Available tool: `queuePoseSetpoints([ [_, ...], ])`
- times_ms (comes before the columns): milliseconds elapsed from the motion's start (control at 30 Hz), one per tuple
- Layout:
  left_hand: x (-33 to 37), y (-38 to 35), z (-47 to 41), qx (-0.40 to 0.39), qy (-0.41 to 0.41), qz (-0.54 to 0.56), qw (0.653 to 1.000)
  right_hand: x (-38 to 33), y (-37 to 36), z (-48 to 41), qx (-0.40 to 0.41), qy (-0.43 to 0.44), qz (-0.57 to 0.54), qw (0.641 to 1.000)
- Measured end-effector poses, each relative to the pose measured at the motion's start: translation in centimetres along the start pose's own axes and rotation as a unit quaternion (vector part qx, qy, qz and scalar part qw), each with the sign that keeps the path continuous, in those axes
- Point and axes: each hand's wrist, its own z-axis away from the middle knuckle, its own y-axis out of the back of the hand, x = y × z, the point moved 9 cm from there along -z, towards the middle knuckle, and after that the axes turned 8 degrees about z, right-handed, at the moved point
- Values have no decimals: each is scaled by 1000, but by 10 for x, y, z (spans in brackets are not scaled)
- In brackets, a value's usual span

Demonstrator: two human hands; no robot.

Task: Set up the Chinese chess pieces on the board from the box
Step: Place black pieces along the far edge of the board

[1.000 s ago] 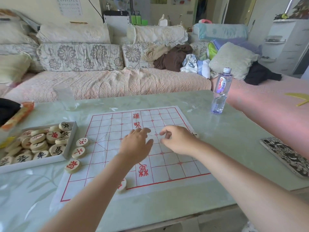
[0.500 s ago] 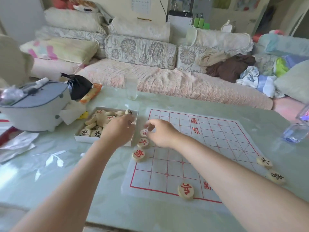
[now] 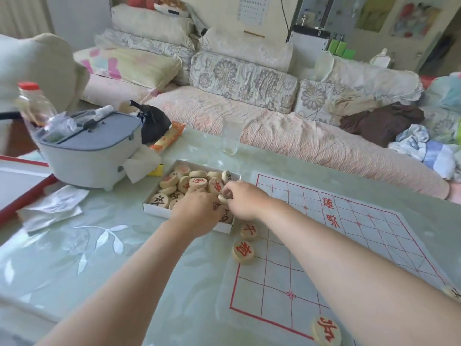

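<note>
**A:** Where are the hands?

**B:** Both are in the white box [image 3: 154, 208] on the bench [image 3: 112, 258], just left of the board [image 3: 361, 245]. The right hand [image 3: 243, 201] pinches a pale piece [image 3: 222, 198] at its fingertips. The piece's face is too blurred to read.

**A:** And the left hand?

**B:** The left hand [image 3: 197, 211] reaches down among the loose pieces [image 3: 184, 182], knuckles up. The hand itself hides its fingertips, so I cannot tell whether it grips anything.

**A:** What is on the board?

**B:** A first red piece [image 3: 248, 231] lies beside the box's corner, with a second red piece [image 3: 243, 250] just below it on the left edge line. A third red piece [image 3: 325, 330] is cut off at the bottom of the view. A dark-marked piece [image 3: 452, 292] at the right edge is mostly hidden behind the right forearm.
</note>
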Motion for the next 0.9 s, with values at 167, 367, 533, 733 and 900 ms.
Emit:
queuePoseSetpoints([
  [167, -3, -15, -6, -23, 22, -5, 999, 5, -4, -3, -7, 5, 0, 1000],
  [367, -9, 5, -4, -29, 56, 81, 995, 5, -5, -1, -4, 0, 2, 1000],
  [533, -29, 24, 2, 5, 82, 78, 994, 0, 2, 2, 25, -16, 19, 999],
  [733, -19, 23, 4, 9, 37, 68, 997, 6, -5, 0, 32, -39, -111, 993],
  [900, -8, 23, 4, 23, 3, 58, 998, 5, -5, 2, 18, -24, -183, 983],
])
